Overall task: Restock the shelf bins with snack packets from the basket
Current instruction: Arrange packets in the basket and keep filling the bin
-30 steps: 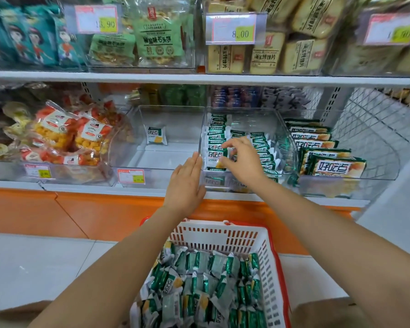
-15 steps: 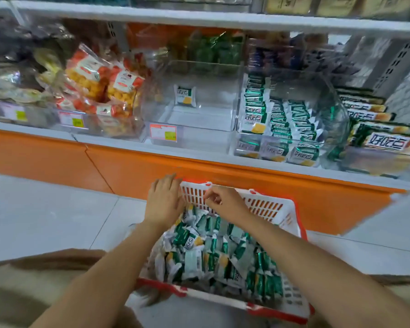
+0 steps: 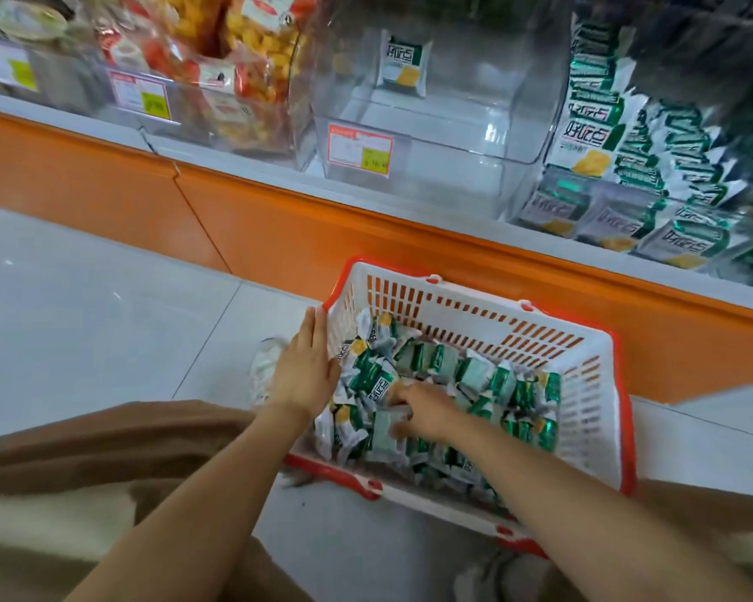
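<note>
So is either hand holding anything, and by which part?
The left hand only rests flat against the side of the basket. The right hand is curled down among the snack packets, but blur hides whether it grips one, or where.

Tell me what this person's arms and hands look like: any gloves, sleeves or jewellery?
Both are bare. The left hand and right hand wear no gloves, and no ring, watch or bracelet shows, though the right one is slightly blurred. The forearms have no sleeves as far as the picture's edge. Below them are tan trousers and a white shoe.
</note>
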`<act>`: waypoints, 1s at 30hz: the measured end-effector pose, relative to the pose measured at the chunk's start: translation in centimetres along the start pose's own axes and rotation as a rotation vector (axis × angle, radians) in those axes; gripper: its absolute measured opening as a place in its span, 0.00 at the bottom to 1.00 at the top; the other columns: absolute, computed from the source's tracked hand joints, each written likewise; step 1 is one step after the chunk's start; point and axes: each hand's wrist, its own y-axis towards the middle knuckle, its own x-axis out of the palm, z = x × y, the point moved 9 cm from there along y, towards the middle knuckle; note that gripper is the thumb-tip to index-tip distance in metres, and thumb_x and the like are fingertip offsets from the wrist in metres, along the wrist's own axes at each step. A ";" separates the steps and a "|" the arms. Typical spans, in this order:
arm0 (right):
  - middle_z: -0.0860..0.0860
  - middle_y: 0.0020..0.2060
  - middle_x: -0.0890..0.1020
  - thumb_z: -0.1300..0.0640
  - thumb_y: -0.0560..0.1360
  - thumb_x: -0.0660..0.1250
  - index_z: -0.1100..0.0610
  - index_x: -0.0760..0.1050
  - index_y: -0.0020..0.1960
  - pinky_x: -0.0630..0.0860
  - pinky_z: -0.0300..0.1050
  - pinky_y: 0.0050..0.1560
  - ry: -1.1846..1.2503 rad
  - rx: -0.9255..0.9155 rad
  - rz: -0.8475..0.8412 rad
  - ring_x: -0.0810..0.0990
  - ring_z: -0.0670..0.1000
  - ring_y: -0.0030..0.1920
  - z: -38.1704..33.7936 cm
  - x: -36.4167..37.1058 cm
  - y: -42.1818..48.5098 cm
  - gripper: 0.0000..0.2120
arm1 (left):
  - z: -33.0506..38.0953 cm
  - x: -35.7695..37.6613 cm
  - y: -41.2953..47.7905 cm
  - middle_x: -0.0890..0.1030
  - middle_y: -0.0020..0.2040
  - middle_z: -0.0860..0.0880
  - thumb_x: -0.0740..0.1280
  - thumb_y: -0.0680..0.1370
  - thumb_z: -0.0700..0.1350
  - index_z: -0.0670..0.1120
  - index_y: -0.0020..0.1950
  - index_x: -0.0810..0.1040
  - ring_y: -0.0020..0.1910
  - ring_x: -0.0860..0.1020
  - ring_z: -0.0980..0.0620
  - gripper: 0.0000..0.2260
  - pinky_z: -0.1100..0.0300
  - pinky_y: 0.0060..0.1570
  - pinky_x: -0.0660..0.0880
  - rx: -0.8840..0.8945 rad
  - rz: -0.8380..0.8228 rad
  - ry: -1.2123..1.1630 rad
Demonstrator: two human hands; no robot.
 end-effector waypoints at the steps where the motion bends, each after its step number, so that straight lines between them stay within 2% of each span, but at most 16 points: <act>1: 0.55 0.62 0.76 0.47 0.73 0.73 0.57 0.72 0.66 0.75 0.49 0.58 -0.017 0.000 -0.031 0.77 0.57 0.58 0.1 0.3 0.0 0.26 | 0.1 -0.1 0.0 0.45 0.81 0.44 0.58 0.83 0.48 0.43 0.80 0.41 0.68 0.71 0.40 0.33 0.48 0.60 0.74 0.002 0.004 -0.001; 3: 0.56 0.53 0.78 0.46 0.74 0.72 0.60 0.73 0.61 0.75 0.48 0.50 -0.001 -0.008 -0.073 0.77 0.56 0.52 -0.1 0.3 -0.3 0.23 | 0.2 -0.2 -0.1 0.45 0.81 0.44 0.58 0.83 0.48 0.43 0.80 0.41 0.68 0.71 0.40 0.33 0.49 0.60 0.74 0.006 0.001 0.000; 5: 0.53 0.45 0.76 0.49 0.75 0.71 0.60 0.74 0.53 0.72 0.46 0.44 0.072 -0.009 -0.048 0.76 0.57 0.49 -0.3 -0.8 -0.7 0.16 | 0.3 -0.2 -0.1 0.44 0.81 0.44 0.58 0.83 0.48 0.43 0.80 0.40 0.71 0.68 0.41 0.34 0.49 0.64 0.72 0.004 -0.012 0.020; 6: 0.53 0.46 0.76 0.50 0.76 0.71 0.59 0.74 0.54 0.74 0.47 0.46 0.115 -0.009 -0.017 0.77 0.57 0.50 -0.3 -1.6 -0.9 0.14 | 0.3 -0.3 -0.1 0.44 0.81 0.43 0.58 0.83 0.48 0.43 0.80 0.40 0.74 0.64 0.41 0.34 0.49 0.67 0.70 0.000 -0.014 0.038; 8: 0.54 0.58 0.77 0.52 0.76 0.71 0.58 0.73 0.62 0.75 0.51 0.56 0.202 -0.003 0.076 0.77 0.57 0.56 -0.1 -3.6 -1.6 0.18 | 0.7 -0.8 0.0 0.45 0.81 0.42 0.57 0.83 0.49 0.42 0.80 0.40 0.78 0.56 0.42 0.34 0.49 0.74 0.61 -0.011 -0.004 0.096; 9: 0.54 0.62 0.75 0.52 0.76 0.70 0.58 0.71 0.64 0.74 0.50 0.59 0.247 -0.001 0.133 0.76 0.56 0.59 0.0 -4.7 -2.1 0.20 | 1.1 -1.2 -0.1 0.45 0.81 0.42 0.57 0.83 0.50 0.41 0.80 0.41 0.79 0.53 0.42 0.34 0.49 0.76 0.57 -0.015 0.009 0.137; 12: 0.52 0.66 0.71 0.51 0.76 0.70 0.56 0.68 0.68 0.70 0.44 0.58 0.481 0.008 0.324 0.73 0.54 0.64 0.5 -8.6 -4.3 0.24 | 3.5 -2.6 -0.1 0.50 0.80 0.41 0.58 0.82 0.52 0.41 0.80 0.49 0.79 0.52 0.42 0.31 0.49 0.77 0.53 0.065 0.059 0.132; 15: 0.50 0.63 0.71 0.51 0.76 0.71 0.53 0.68 0.66 0.74 0.42 0.49 0.776 -0.019 0.460 0.77 0.52 0.56 1.0 -11.9 -6.6 0.22 | 8.2 -3.9 -0.7 0.59 0.79 0.44 0.65 0.80 0.51 0.45 0.78 0.60 0.76 0.60 0.43 0.29 0.53 0.73 0.58 0.291 0.064 -0.104; 18: 0.49 0.56 0.76 0.50 0.75 0.72 0.52 0.72 0.60 0.73 0.32 0.39 0.898 -0.102 0.565 0.77 0.44 0.45 1.2 -14.6 -9.0 0.17 | 12.5 -5.0 -1.5 0.67 0.74 0.48 0.68 0.79 0.49 0.47 0.76 0.65 0.71 0.67 0.49 0.27 0.67 0.64 0.60 0.394 0.019 -0.309; 21: 0.42 0.43 0.75 0.49 0.75 0.72 0.52 0.71 0.53 0.71 0.34 0.41 0.877 -0.130 0.701 0.74 0.40 0.40 2.0 -16.9 -12.2 0.13 | 15.5 -5.9 -2.0 0.68 0.73 0.49 0.69 0.78 0.50 0.48 0.77 0.62 0.69 0.68 0.51 0.30 0.60 0.66 0.65 0.408 -0.011 -0.441; 23: 0.45 0.38 0.78 0.50 0.74 0.72 0.55 0.74 0.47 0.74 0.34 0.37 0.930 -0.177 0.745 0.78 0.43 0.37 2.5 -18.0 -13.7 0.10 | 17.1 -6.4 -2.1 0.68 0.72 0.51 0.70 0.77 0.53 0.48 0.78 0.61 0.68 0.68 0.53 0.32 0.57 0.66 0.68 0.421 -0.023 -0.479; 24: 0.47 0.37 0.79 0.52 0.75 0.72 0.55 0.75 0.45 0.75 0.33 0.36 0.972 -0.198 0.744 0.80 0.44 0.36 2.8 -18.4 -14.2 0.08 | 17.9 -6.9 -2.3 0.69 0.69 0.53 0.70 0.77 0.53 0.49 0.77 0.62 0.65 0.69 0.55 0.32 0.59 0.63 0.70 0.424 -0.012 -0.509; 26: 0.52 0.38 0.82 0.54 0.79 0.67 0.60 0.78 0.47 0.78 0.35 0.37 1.079 -0.233 0.730 0.82 0.46 0.36 3.1 -18.9 -15.3 0.09 | 19.2 -8.1 -2.4 0.72 0.61 0.52 0.70 0.78 0.50 0.49 0.74 0.66 0.57 0.72 0.55 0.26 0.66 0.51 0.73 0.412 0.037 -0.588; 28: 0.57 0.42 0.83 0.56 0.82 0.61 0.65 0.79 0.54 0.81 0.42 0.42 1.138 -0.255 0.703 0.82 0.50 0.39 3.7 -19.3 -16.1 0.13 | 20.0 -8.9 -2.2 0.73 0.58 0.47 0.66 0.80 0.48 0.47 0.68 0.73 0.52 0.74 0.53 0.17 0.74 0.41 0.71 0.361 0.066 -0.638; 29: 0.57 0.43 0.82 0.58 0.82 0.60 0.64 0.79 0.57 0.80 0.43 0.44 1.101 -0.264 0.716 0.81 0.51 0.40 3.9 -19.7 -16.8 0.13 | 20.1 -9.0 -2.0 0.73 0.56 0.45 0.65 0.81 0.48 0.45 0.63 0.77 0.51 0.75 0.52 0.12 0.75 0.39 0.70 0.323 0.058 -0.690; 30: 0.55 0.44 0.82 0.60 0.81 0.60 0.62 0.79 0.59 0.78 0.40 0.44 1.028 -0.266 0.747 0.80 0.49 0.41 4.1 -20.1 -17.5 0.12 | 20.1 -9.1 -1.9 0.74 0.54 0.44 0.65 0.81 0.48 0.44 0.57 0.78 0.49 0.75 0.52 0.09 0.73 0.39 0.71 0.280 0.030 -0.773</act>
